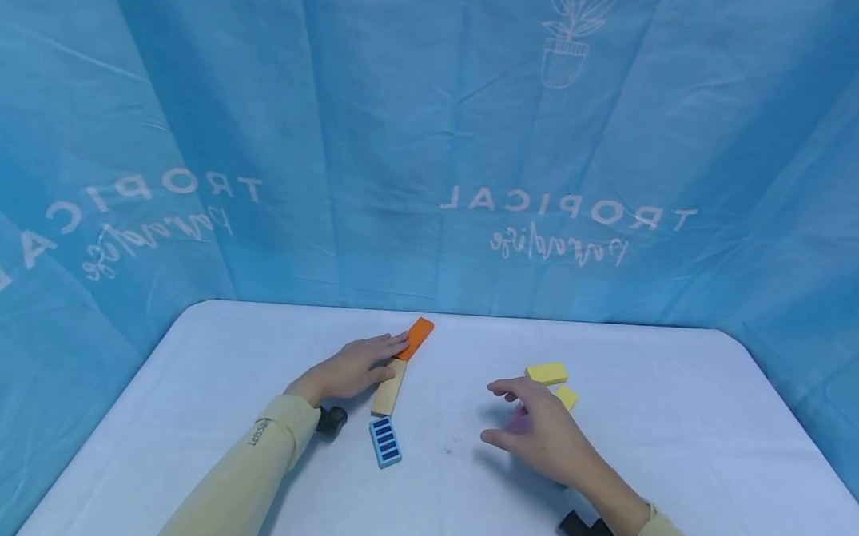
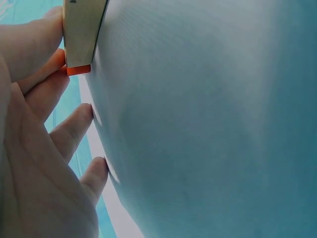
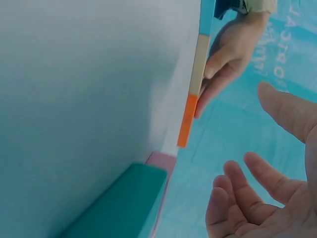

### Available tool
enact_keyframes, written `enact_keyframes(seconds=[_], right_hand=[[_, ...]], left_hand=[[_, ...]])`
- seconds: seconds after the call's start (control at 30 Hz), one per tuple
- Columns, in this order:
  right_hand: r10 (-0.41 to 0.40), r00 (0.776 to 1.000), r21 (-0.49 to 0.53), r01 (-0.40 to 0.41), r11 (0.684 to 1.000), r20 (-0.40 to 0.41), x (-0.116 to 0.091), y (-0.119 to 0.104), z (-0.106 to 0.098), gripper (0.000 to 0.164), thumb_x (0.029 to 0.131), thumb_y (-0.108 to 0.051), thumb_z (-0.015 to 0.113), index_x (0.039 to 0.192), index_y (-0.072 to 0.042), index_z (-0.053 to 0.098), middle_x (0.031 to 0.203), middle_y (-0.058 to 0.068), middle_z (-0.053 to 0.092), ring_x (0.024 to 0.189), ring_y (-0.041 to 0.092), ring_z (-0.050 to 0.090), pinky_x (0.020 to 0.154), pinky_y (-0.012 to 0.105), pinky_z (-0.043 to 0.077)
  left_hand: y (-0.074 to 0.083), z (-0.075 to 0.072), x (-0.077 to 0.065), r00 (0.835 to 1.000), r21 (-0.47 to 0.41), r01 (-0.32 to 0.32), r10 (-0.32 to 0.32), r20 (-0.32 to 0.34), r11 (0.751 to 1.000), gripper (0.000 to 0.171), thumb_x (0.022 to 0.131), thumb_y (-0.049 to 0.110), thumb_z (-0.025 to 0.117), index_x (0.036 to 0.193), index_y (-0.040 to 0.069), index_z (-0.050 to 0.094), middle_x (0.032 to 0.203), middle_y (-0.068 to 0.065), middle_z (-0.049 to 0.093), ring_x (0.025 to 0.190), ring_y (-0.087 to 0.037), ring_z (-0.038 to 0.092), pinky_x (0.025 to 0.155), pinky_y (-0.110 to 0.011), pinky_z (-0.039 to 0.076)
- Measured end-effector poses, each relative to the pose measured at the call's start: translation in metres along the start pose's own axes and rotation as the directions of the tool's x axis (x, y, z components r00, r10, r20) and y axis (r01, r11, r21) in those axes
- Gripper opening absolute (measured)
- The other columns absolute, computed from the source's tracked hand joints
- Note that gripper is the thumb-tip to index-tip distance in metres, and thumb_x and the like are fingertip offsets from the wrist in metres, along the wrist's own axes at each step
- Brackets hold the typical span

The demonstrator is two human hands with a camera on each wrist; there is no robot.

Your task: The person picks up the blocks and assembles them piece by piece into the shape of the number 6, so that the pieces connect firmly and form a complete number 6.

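1. Left of centre in the head view, an orange block [image 1: 421, 335], a plain wooden block [image 1: 388, 388] and a light-blue block [image 1: 385, 442] run end to end down the white-covered table [image 1: 696, 423]; the blue one bends off line.
2. The left hand [image 1: 353, 369] lies over the upper joint, fingers extended onto the orange block, thumb at the wooden one, presumably to steady or align them.
3. Right of centre, the right hand [image 1: 548, 433] hovers with fingers loosely bent and apart, gripping nothing, near yellow blocks [image 1: 546, 373] and a pink block [image 1: 518, 420]; a green block [image 3: 124, 198] shows lower left in its wrist view.
4. The blue backdrop [image 1: 377, 138] reads "TROPICAL paradise" mirrored, probably because its reverse faces inward.
5. Lettering on the left sleeve [image 1: 229, 483] starts "Let's"; the rest is too small. No brand is legible.
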State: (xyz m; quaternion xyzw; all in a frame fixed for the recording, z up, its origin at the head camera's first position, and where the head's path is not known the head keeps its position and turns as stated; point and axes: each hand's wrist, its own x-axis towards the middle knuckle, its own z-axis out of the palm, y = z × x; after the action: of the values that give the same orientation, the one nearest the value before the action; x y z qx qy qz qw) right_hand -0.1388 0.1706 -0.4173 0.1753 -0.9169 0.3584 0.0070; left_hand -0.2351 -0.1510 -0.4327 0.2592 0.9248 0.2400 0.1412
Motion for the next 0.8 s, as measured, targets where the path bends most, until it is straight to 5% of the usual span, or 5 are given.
enact_keyframes(seconds=[0.2,0.43,0.8], right_hand=[[-0.008,0.999,-0.022,0.007,1.000,-0.037,-0.002,0.012,-0.008,0.062,0.076,-0.031,0.089,0.129,-0.014,0.064,0.123,-0.001,0.064,0.110,0.019,0.060,0.088,0.042,0.052],[0.090,0.996,-0.030,-0.090,0.995,0.003,-0.001,0.023,-0.014,0.065,0.076,-0.034,0.090,0.132,-0.015,0.063,0.128,0.003,0.061,0.100,0.019,0.059,0.081,0.037,0.054],[0.124,0.990,-0.042,-0.121,0.992,0.070,0.002,0.032,-0.019,0.067,0.077,-0.035,0.089,0.135,-0.011,0.062,0.139,0.011,0.056,0.125,0.032,0.053,0.100,0.056,0.048]], left_hand=[[0.001,0.001,0.002,1.000,-0.002,0.003,-0.003,0.002,1.000,0.057,0.106,0.024,0.053,0.158,0.014,0.034,0.165,-0.002,0.027,0.152,-0.030,0.021,0.121,-0.057,0.017],[0.001,0.002,0.003,1.000,-0.005,0.002,-0.002,-0.001,1.000,0.056,0.106,0.024,0.053,0.158,0.014,0.034,0.165,-0.001,0.027,0.152,-0.030,0.021,0.121,-0.057,0.017],[-0.003,0.002,0.002,1.000,0.015,-0.003,0.003,-0.006,1.000,0.056,0.106,0.026,0.053,0.157,0.013,0.035,0.164,-0.001,0.028,0.152,-0.030,0.021,0.121,-0.057,0.018]])
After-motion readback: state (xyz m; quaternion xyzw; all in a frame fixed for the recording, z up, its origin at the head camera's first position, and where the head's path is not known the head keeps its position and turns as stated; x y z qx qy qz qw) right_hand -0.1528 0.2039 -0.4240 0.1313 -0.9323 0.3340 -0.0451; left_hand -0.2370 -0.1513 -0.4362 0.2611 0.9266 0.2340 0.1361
